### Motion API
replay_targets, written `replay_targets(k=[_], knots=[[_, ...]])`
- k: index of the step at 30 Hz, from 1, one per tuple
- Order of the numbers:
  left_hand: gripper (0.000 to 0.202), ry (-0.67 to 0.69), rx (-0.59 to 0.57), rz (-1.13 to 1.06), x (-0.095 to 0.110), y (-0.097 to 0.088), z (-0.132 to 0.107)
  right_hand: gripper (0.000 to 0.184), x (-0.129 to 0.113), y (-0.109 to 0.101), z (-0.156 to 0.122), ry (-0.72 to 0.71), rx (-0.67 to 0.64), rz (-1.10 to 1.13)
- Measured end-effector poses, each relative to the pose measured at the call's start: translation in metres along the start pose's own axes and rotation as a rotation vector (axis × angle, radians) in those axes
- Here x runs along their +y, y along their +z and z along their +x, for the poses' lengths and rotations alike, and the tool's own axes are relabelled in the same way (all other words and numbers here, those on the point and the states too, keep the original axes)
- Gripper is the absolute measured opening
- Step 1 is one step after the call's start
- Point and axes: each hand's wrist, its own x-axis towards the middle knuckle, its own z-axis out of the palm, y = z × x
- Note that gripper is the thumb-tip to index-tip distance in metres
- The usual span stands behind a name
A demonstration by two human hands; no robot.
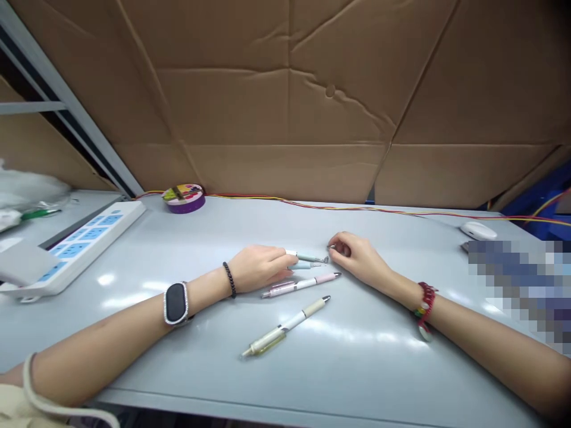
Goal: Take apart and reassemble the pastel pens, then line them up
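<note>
My left hand (263, 266) is closed over a pen with a pale green grip (307, 257), low over the table; its fingers cover the pen's rear part. Under the same fingers pokes a light blue pen part (302, 266) with a thin tip. My right hand (359, 254) is curled just right of the pen's front end, pinching a small dark metallic piece (332, 246), possibly a pen tip. A tiny dark bit (326, 260) lies between the hands. Nearer to me rest a pink and white pen (301, 285) and a cream and white pen (288, 327), both slanted.
A white power strip (93, 244) with blue sockets stands at left. Toward the back sit a purple round tape-like roll (185, 199) and red and yellow wires (285, 202). At right are a white earbud-like case (478, 230) and a blurred-out object (517, 279). Cardboard (276, 113) walls the back.
</note>
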Motion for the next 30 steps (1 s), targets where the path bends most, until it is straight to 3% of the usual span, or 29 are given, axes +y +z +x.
replay_targets(k=[8, 14, 20, 25, 27, 30], knots=[[0.028, -0.032, 0.026, 0.051, 0.0002, 0.0014, -0.0001, 0.008, 0.0011, -0.0004, -0.0004, -0.007, 0.005, 0.012], [0.023, -0.015, 0.133, 0.007, 0.0002, 0.0019, -0.0001, 0.011, -0.0024, -0.0024, -0.0020, 0.014, -0.008, -0.001], [0.027, -0.156, 0.102, -0.096, 0.0006, 0.0022, 0.0003, 0.000, -0.0025, -0.0014, -0.0013, -0.069, -0.073, -0.061], [0.031, -0.150, 0.073, -0.080, -0.0006, 0.0048, -0.0023, 0.015, 0.0011, -0.0005, -0.0022, -0.053, -0.084, -0.022], [0.034, -0.173, 0.048, -0.090, -0.0013, 0.0062, -0.0040, 0.023, 0.0025, -0.0008, -0.0035, -0.031, -0.057, 0.014], [0.036, -0.204, 0.021, -0.116, -0.0023, 0.0080, -0.0060, 0.024, 0.0015, -0.0019, -0.0067, -0.074, 0.099, 0.040]])
